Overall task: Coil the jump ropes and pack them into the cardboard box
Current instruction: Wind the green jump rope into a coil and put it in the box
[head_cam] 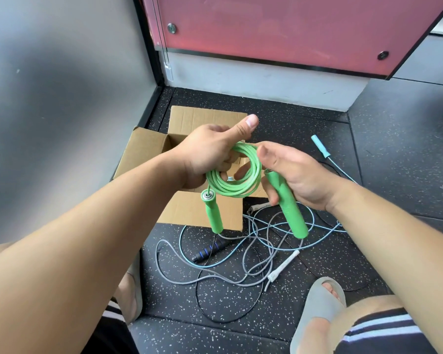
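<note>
Basically, left hand (210, 154) grips the green coil (237, 172); right hand (294, 175) holds one handle (287, 203), long axis pointing down. Cardboard box (143, 152) sits directly beneath the coil, nearer the left hand.

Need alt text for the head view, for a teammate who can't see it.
The left hand grips a coiled green jump rope over an open cardboard box while the right hand holds one green handle; the other handle dangles. More ropes lie tangled on the speckled floor nearby.
</note>
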